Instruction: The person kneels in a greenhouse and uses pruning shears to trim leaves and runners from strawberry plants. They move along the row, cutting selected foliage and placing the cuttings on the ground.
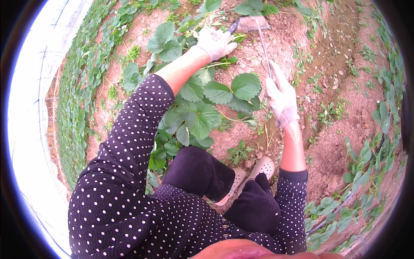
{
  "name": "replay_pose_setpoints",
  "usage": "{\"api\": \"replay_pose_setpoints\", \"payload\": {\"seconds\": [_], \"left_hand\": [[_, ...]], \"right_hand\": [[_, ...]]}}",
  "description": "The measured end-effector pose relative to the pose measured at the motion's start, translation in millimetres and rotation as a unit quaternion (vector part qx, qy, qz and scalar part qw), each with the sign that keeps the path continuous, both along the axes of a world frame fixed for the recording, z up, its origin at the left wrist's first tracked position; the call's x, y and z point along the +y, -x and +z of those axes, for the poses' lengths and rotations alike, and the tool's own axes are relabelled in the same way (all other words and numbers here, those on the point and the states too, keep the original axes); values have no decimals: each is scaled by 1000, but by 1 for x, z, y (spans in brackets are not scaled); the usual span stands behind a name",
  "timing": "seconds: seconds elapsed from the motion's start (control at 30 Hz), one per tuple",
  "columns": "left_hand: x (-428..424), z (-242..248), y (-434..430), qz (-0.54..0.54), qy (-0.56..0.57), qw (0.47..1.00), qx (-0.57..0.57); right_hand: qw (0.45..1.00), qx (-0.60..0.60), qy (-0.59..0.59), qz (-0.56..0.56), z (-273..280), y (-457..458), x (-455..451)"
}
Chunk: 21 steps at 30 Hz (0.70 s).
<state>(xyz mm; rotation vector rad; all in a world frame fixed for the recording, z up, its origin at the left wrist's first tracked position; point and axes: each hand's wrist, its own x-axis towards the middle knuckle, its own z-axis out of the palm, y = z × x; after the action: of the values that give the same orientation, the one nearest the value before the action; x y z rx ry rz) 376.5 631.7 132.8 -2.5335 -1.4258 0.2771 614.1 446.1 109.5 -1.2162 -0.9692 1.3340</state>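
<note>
My right hand point(280, 94), in a whitish knit glove, grips a thin metal rod point(263, 45). The rod runs forward to a flat, soil-coloured metal blade point(252, 24) at the bare soil, like a small hand hoe. A short dark piece point(233, 27) slants from the blade's left edge towards my left hand point(214, 42). That hand, also gloved, lies among leaf stems with the thumb apart; its other fingers are partly hidden, and I cannot tell whether it holds anything. Broad toothed leaves of a strawberry-like plant point(203, 115) spread between my arms.
Pink perforated clogs point(263, 167) stand on the soil below my hands. A dense row of plants point(79, 106) lines the left, beside a bright white plastic sheet point(30, 97). Small weeds point(331, 110) dot the soil to the right. A thin hose point(336, 210) runs among leaves at lower right.
</note>
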Motion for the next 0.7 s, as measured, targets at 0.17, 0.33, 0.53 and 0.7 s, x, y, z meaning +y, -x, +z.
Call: {"api": "replay_pose_setpoints", "payload": {"seconds": [0.17, 0.33, 0.53, 0.7], "left_hand": [[-3, 2, 10, 13, 9, 1000, 26], [-10, 19, 11, 33, 80, 996, 28], [-34, 25, 12, 82, 98, 992, 15], [-44, 16, 25, 64, 82, 994, -16]], "right_hand": [[990, -22, 36, 132, 18, 32, 85], [919, -383, -45, 80, 9, 74, 185], [911, -407, -11, 58, -15, 96, 211], [987, -100, 63, 107, -18, 85, 175]]}}
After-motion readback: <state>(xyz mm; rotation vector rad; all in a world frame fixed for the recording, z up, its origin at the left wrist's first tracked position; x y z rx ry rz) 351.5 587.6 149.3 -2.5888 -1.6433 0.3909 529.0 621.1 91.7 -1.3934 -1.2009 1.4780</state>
